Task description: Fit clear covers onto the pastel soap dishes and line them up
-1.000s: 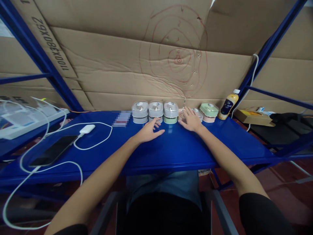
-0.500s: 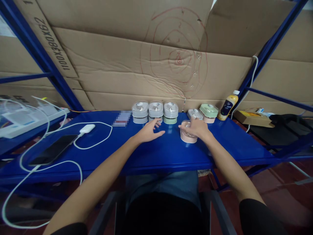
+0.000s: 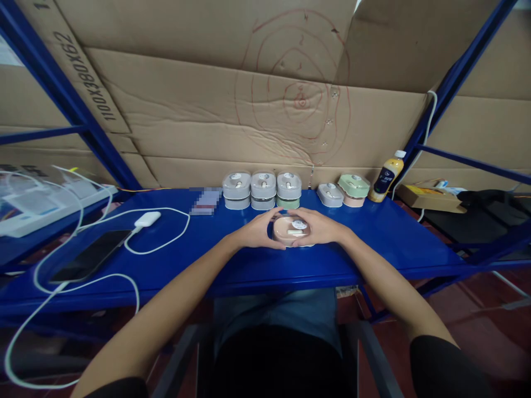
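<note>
A pink lidded box (image 3: 282,228) with a clear top, a round white label and a small white piece on its lid rests low on the blue table (image 3: 174,271) in front of me. My right hand (image 3: 322,225) wraps round its right side, thumb at the front and fingers behind. From the left my left hand (image 3: 259,228) curves about the other end, thumb and fingertips at its edges, a small gap showing by the palm. Behind stand stacked boxes with grey lids: a left stack (image 3: 236,187), a middle stack (image 3: 263,188) and a right stack (image 3: 289,187) with a green base.
A single grey box (image 3: 331,194) and a green-lidded box (image 3: 354,188) on a pink one stand at the right rear, beside a juice bottle (image 3: 386,177). On the left lie a phone (image 3: 91,255), a white adapter (image 3: 147,219) and looping cables. Cardboard (image 3: 186,110) backs the table.
My right hand has brought the pink box leftward to the middle. My left hand has moved slightly right and nearer, and now curves about the box's left end.
</note>
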A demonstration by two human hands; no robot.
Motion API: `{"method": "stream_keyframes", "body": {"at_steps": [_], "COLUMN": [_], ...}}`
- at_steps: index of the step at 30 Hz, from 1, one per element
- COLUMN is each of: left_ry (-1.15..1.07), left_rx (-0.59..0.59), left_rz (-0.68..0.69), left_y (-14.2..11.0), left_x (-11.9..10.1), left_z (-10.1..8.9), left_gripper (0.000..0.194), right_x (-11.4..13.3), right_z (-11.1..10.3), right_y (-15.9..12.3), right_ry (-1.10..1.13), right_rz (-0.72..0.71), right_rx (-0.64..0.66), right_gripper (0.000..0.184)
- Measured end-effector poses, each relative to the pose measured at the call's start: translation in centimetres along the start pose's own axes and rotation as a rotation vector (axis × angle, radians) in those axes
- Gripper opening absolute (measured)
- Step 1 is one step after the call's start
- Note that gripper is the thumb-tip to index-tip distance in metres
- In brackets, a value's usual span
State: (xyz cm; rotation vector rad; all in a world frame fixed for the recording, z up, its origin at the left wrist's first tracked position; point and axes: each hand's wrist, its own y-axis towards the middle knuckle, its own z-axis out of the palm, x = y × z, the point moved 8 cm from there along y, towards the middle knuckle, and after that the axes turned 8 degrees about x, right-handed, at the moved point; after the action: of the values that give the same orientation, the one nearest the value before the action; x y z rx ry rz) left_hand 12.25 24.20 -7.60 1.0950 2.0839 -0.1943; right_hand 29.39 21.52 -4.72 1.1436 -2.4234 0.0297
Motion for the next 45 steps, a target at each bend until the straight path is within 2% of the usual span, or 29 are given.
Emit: {"method": "stream_keyframes", "body": {"at_steps": [4, 7, 9, 12, 14, 18, 22, 24, 28, 31, 34, 39, 42, 45], "left_ry": [-0.027, -0.013, 0.049, 0.127, 0.137, 0.111, 0.140, 0.194, 0.258, 0.254, 0.246, 0.195, 0.140, 0.130], "left_rx": [-0.020, -0.068, -0.074, -0.034, -0.009, -0.041, -0.175, -0.197, -0.131, -0.058, -0.023, -0.104, -0.081, -0.006], "left_rz": [0.006, 0.017, 0.031, 0.037, 0.029, 0.038, -0.008, -0.061, -0.157, -0.160, -0.163, -0.098, 0.014, 0.075], "left_y": [0.0, -0.1, -0.2, -0.2, -0.1, -0.1, -0.6, -1.0, -1.2, -1.1, -1.1, -1.0, -0.7, -0.4], "left_x": [0.1, 0.3, 0.2, 0.0, 0.0, 0.0, 1.0, 2.0, 4.1, 4.5, 4.3, 2.7, 1.0, -0.3], "left_z": [0.2, -0.5, -1.0, -1.2, -1.2, -1.8, -4.0, -4.9, -5.3, -4.9, -4.7, -4.9, -3.6, -1.8], "left_gripper": [0.127, 0.127, 0.105, 0.056, 0.045, 0.047, 0.052, 0.053, 0.057, 0.060, 0.062, 0.055, 0.050, 0.058], "right_x": [0.6, -0.5, -2.3, -5.8, -7.8, -9.7, -10.1, -10.4, -11.2, -11.7, -11.9, -11.6, -11.5, -11.6], "right_z": [-0.7, -2.4, -3.7, -5.2, -5.3, -4.8, -4.2, -3.8, -3.3, -3.2, -3.0, -3.2, -3.3, -3.5], "right_y": [0.2, -0.6, -1.6, -3.4, -4.3, -4.8, -4.8, -4.7, -4.5, -4.6, -4.7, -4.7, -4.8, -4.8], "right_ry": [0.015, 0.021, 0.003, -0.012, -0.011, -0.009, -0.011, -0.027, -0.090, -0.108, -0.107, -0.094, -0.076, -0.057], "right_rz": [-0.005, 0.061, 0.142, 0.317, 0.422, 0.517, 0.528, 0.521, 0.490, 0.511, 0.530, 0.522, 0.521, 0.526], "right_rx": [-0.110, -0.193, -0.238, -0.272, -0.230, -0.117, -0.060, -0.022, 0.036, 0.043, 0.067, 0.074, 0.061, 0.047], "right_gripper": [0.095, 0.088, 0.085, 0.085, 0.086, 0.086, 0.093, 0.097, 0.097, 0.099, 0.102, 0.099, 0.096, 0.095]}}
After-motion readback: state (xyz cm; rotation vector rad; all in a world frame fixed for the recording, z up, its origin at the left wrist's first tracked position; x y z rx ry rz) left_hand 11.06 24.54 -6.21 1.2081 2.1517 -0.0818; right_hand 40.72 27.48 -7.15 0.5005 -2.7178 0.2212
